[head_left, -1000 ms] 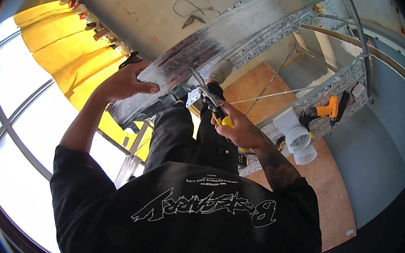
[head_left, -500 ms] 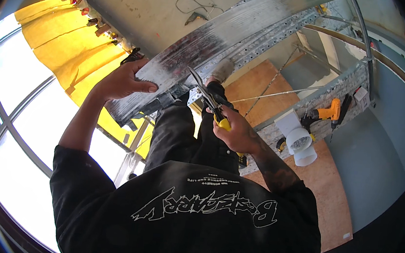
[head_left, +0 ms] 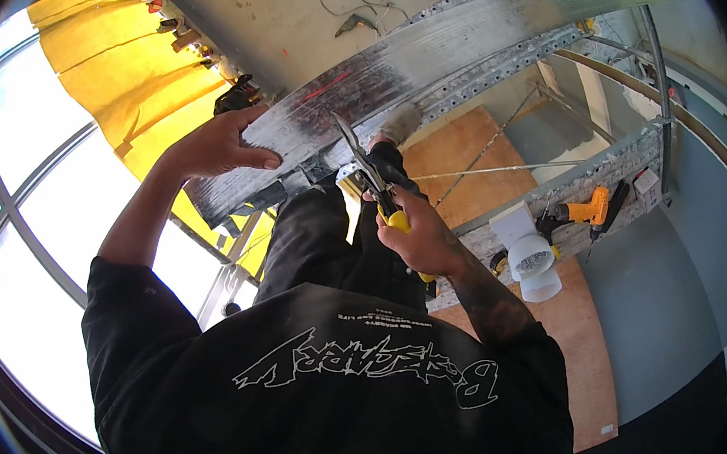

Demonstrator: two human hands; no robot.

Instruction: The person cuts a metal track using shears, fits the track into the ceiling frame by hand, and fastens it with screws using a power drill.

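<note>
A long, shiny grey metal strip (head_left: 477, 45) runs from near my left hand up to the far right, streaked and smudged on its face. My left hand (head_left: 227, 146) grips its near left edge, thumb on top and fingers mostly hidden behind. My right hand (head_left: 420, 232) is closed round the yellow handles of a pair of tin snips (head_left: 369, 168). The snips' jaws point up and left in front of the strip; whether they touch it, I cannot tell. A shoe (head_left: 400, 124) shows beside the strip, on the perforated plank.
Perforated metal planks (head_left: 501, 72) and scaffold tubes (head_left: 659, 67) surround me. An orange drill (head_left: 591, 207) and white rolls (head_left: 531, 259) lie on the plank at right. A corded tool (head_left: 357, 24) lies on the floor below. Yellow sheeting (head_left: 104, 62) hangs at left by windows.
The view has shifted slightly. A red streak now shows on the strip's face. Both hands keep their hold, and the snips have hardly moved.
</note>
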